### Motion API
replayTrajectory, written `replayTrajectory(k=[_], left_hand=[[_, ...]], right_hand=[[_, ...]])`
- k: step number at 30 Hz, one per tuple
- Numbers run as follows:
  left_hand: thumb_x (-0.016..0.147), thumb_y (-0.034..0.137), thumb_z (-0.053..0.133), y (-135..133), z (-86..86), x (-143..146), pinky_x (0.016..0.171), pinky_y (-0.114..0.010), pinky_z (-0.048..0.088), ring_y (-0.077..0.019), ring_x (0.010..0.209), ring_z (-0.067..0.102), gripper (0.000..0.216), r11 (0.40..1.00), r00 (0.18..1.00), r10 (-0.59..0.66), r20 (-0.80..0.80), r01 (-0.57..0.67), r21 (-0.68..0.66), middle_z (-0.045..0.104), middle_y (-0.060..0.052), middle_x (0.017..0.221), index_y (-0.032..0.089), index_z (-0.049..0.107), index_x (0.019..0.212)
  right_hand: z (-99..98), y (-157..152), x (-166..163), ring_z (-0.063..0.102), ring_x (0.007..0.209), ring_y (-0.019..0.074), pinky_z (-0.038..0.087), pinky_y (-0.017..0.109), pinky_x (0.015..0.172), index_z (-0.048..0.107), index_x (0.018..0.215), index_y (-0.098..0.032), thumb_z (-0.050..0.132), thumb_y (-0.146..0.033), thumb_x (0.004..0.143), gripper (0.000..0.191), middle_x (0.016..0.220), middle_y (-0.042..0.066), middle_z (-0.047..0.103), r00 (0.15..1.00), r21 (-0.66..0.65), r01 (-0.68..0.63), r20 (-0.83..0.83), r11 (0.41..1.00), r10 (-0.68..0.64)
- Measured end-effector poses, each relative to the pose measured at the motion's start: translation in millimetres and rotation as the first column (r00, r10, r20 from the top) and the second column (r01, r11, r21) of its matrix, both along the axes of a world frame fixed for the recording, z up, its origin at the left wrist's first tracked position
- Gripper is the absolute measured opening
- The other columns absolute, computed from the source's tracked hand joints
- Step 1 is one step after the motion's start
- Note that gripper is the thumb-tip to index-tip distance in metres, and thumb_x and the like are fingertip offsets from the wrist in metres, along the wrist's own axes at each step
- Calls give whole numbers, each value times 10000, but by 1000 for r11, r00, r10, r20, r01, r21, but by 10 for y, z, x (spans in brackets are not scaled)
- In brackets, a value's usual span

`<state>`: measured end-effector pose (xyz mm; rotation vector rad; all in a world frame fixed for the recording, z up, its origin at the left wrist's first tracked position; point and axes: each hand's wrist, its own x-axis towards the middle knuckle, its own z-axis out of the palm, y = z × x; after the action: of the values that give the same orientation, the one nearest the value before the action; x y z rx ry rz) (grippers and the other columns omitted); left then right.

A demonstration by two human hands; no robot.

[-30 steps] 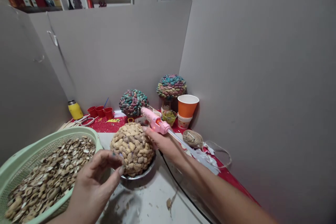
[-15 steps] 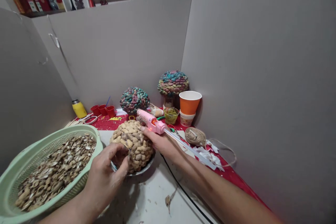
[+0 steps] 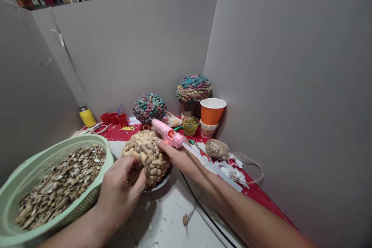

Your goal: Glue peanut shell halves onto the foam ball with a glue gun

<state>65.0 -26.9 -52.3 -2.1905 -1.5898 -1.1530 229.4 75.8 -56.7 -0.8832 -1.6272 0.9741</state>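
A ball covered in peanut shells (image 3: 154, 159) rests in a shallow metal bowl (image 3: 161, 186) in front of me. My right hand (image 3: 177, 155) is closed around a pink hot glue gun (image 3: 168, 133), on the far right side of the ball, with a long clear glue stick (image 3: 213, 168) sticking out of its back. My left hand (image 3: 123, 184) is at the ball's near left side, thumb and fingers curled together in a pinch against the shells. Whatever lies between those fingertips is hidden.
A green basket (image 3: 109, 155) of peanut shells stands at the left. Behind are two coloured shell-covered balls (image 3: 149, 107), red cups (image 3: 122, 120), a yellow bottle (image 3: 87, 116) and an orange paper cup (image 3: 213, 112). Twine (image 3: 217, 149), scissors (image 3: 203, 152) and a black cord (image 3: 200, 209) lie to the right.
The view has tilted slightly downward. My left hand stays pinched at the ball, its fingers shifted only a little, while the right hand keeps the glue gun in nearly the same place.
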Motion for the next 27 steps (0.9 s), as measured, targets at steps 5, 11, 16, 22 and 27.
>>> replayTrajectory(k=[5, 11, 16, 22, 27], left_hand=[[863, 130, 598, 4, -19, -35, 607, -253, 486, -146, 622, 600, 88, 998, 999, -39, 2, 39, 51, 634, 0, 702, 201, 564, 825], [850, 71, 605, -41, -121, -158, 722, -294, 547, -187, 776, 683, 223, 979, 986, -150, -73, 159, 128, 708, -57, 852, 195, 567, 1032], [851, 68, 602, -16, -152, -208, 724, -298, 572, -182, 751, 697, 265, 975, 984, -153, -93, 166, 151, 720, -49, 846, 211, 550, 1068], [836, 45, 601, 13, -204, -265, 722, -318, 590, -200, 760, 705, 332, 962, 974, -150, -170, 184, 203, 734, -74, 856, 207, 550, 1121], [825, 28, 615, 18, -249, -347, 711, -316, 582, -195, 742, 696, 359, 949, 955, -128, -269, 197, 245, 746, -85, 878, 209, 588, 1134]], right_hand=[[43, -36, 13, 640, 903, 276, 490, 392, 866, 622, 853, -176, 597, -427, 819, 254, 933, 69, 690, 1000, 21, 1, 28, 1000, -2], [37, -54, 9, 642, 898, 265, 494, 374, 845, 643, 916, -179, 598, -395, 828, 237, 964, 58, 694, 999, 34, 21, 25, 999, -22], [-12, -30, -9, 652, 885, 265, 508, 378, 841, 651, 910, -172, 584, -393, 832, 244, 932, 62, 687, 1000, 46, 8, 15, 999, -8], [61, -100, 19, 641, 879, 262, 514, 366, 853, 617, 857, -202, 595, -360, 836, 161, 912, 54, 671, 999, 112, 19, 29, 994, -23], [57, -125, 9, 633, 912, 258, 512, 345, 860, 609, 845, -212, 607, -346, 850, 134, 952, 55, 660, 999, 149, 11, 40, 989, -17]])
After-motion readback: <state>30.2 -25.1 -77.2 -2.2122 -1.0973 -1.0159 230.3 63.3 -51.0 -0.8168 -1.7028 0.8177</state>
